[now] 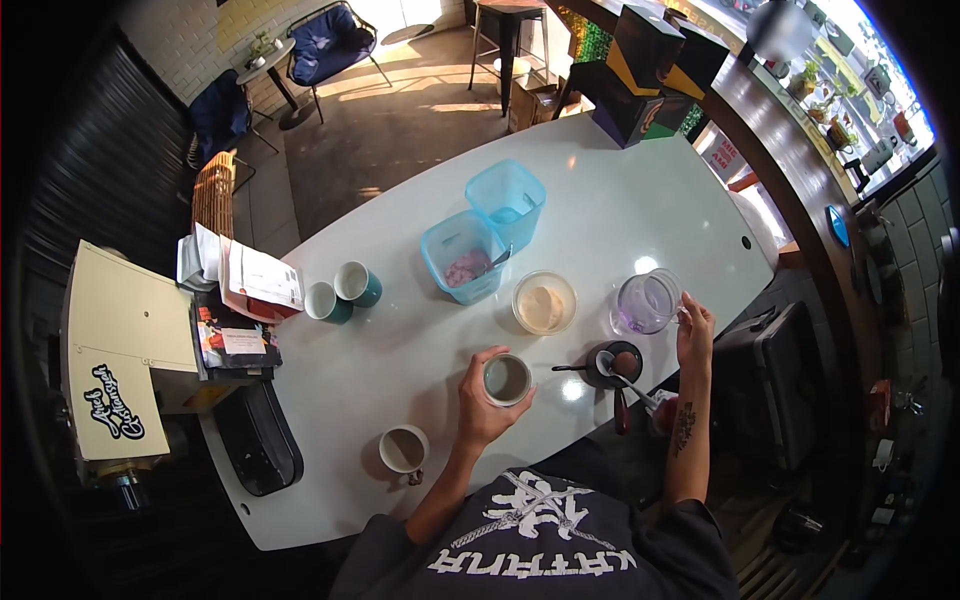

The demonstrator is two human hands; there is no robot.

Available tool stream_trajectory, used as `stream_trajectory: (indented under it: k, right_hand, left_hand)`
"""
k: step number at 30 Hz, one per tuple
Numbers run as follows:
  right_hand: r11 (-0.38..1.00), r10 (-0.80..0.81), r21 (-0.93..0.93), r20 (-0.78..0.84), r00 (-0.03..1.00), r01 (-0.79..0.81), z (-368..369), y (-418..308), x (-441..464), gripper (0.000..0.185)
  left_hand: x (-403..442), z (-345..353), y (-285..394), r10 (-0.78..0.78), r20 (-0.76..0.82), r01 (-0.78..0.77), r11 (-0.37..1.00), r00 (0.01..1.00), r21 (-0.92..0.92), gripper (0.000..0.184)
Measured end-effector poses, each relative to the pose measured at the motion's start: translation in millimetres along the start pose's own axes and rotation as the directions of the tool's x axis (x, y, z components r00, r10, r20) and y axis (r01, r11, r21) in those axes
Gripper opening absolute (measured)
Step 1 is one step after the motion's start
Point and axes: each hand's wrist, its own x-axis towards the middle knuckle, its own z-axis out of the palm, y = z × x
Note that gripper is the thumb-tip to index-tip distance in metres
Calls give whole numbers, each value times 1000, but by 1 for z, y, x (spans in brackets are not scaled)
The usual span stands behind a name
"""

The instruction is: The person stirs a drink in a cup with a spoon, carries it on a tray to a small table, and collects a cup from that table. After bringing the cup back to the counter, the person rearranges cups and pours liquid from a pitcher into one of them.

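Observation:
My left hand [482,398] is wrapped round a small cup [508,380] with a grey-green inside, held over the front of the white table. My right hand [695,328] grips the handle of a clear glass mug [648,303]; the glass looks purple, but whether that is liquid or a tint is unclear. Between the hands lies a small black dish [613,366] with a spoon and a round brown thing in it. Beyond the cup stands a clear round tub [545,303] of beige powder. A pale mug [404,449] stands left of my left forearm.
Two light-blue containers [463,255] stand at the table's middle, the nearer one holding pink stuff and a spoon. Two teal cups [358,284] are at the left. A cream machine [125,350] borders the left end; black boxes [645,75] stand at the far right.

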Motion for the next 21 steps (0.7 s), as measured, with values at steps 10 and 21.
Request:
stream_trajectory:
  k: [10,21]
  right_hand:
    - [1000,17,-3,32,999,-17,12,19,6,15]
    - [998,-5,-62,46,999,8,22,17,2,20]
  left_hand:
    - [1,1,-1,70,-21,-69,996,997,52,67]
    - [0,2,-1,13,-6,-13,1000,1000,-23,66]
